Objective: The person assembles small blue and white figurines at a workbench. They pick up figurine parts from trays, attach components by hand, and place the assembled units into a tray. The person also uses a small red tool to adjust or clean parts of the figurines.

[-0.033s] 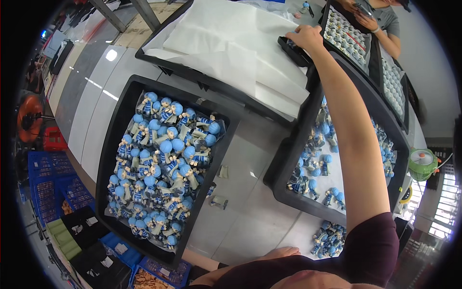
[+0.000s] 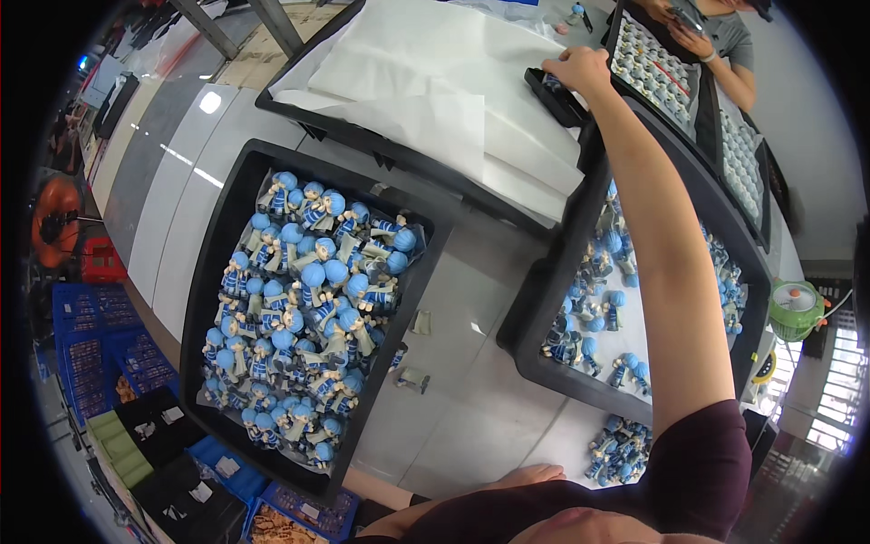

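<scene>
My right arm stretches far across to the back, where my right hand point(image 2: 580, 69) is bent down at the far end of a small black tray point(image 2: 555, 102). Its fingers are closed together at the tray's edge; what they hold, if anything, is hidden. Low in the picture, close to my body, my left hand point(image 2: 533, 476) lies on the pale table with its fingers stretched out, partly covered by my torso. Under my right arm stands a black bin point(image 2: 530, 363) of small figurines with blue heads. A fuller black bin point(image 2: 208, 299) of the same figurines is on the left.
Loose figurines point(image 2: 621, 451) lie below the right bin, and a pale grey piece point(image 2: 412, 381) lies between the bins. White sheets point(image 2: 399, 72) cover a bin at the back. Across the table a co-worker's hand point(image 2: 693, 43) holds something beside trays of small parts point(image 2: 648, 68).
My right hand has shifted very slightly to the right at the small black tray. The left hand and the bins look unchanged.
</scene>
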Demonstrator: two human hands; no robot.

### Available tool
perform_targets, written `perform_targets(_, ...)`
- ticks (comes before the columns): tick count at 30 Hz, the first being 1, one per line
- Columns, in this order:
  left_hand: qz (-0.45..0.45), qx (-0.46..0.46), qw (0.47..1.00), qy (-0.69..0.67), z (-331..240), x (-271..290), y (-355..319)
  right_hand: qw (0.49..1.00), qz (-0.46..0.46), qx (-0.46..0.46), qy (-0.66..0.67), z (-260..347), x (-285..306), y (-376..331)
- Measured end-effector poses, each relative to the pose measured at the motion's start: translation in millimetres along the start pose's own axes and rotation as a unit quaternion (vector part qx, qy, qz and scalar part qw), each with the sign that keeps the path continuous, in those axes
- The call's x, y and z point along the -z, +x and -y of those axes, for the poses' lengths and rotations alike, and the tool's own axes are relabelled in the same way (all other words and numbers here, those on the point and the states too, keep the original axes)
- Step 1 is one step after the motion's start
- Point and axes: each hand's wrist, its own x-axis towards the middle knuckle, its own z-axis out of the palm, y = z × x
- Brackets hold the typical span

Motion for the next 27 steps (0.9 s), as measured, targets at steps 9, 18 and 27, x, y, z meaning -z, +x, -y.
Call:
perform_targets(9,-0.175,-0.122,0.970,0.120,1,-9,2,0.816,-0.043,-0.138,0.559,-20,47,-35)
perform_targets(18,-0.143,-0.038,0.987,0.062,15,-24,7,0.681,0.131,-0.069,0.718,-81,149,-263)
perform_targets(27,-0.231,0.008,0.861,-0.453,-106,30,73,0.873,0.045,-0.083,0.479,-152,144,-526)
